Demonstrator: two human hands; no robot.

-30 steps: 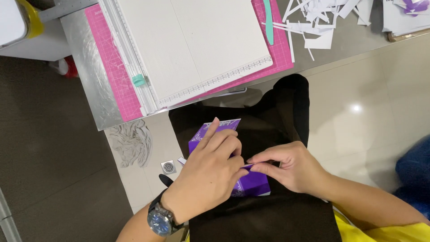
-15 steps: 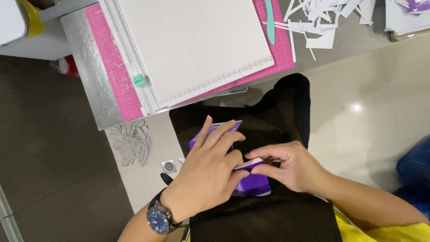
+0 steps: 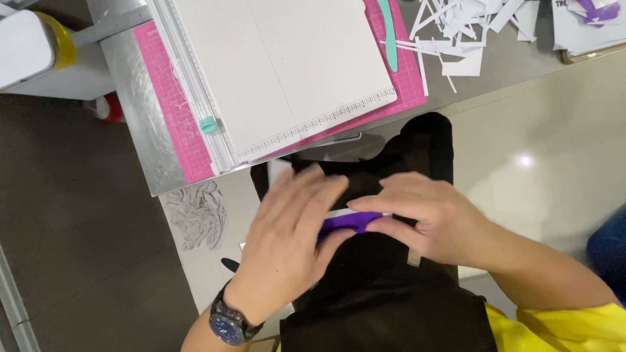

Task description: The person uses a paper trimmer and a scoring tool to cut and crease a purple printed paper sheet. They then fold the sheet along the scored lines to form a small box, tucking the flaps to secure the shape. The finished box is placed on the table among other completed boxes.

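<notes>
A folded purple paper piece (image 3: 349,221) with a white edge is held over my black-clad lap (image 3: 385,293). My left hand (image 3: 290,241), with a dark wristwatch (image 3: 228,321) on the wrist, lies flat over its left part, fingers pointing up and right, slightly blurred. My right hand (image 3: 427,218) pinches the right end of the paper between thumb and fingers. Most of the paper is hidden under my hands.
A white paper trimmer (image 3: 280,72) lies on a pink cutting mat (image 3: 173,111) on the grey table. A teal tool (image 3: 389,32) and white paper scraps (image 3: 463,32) are at the back right. A crumpled clear wrapper (image 3: 195,215) lies on the floor at left.
The purple paper has been folded flatter into a narrow strip. Both hands have moved up and closed over it, and my left hand now covers more of it.
</notes>
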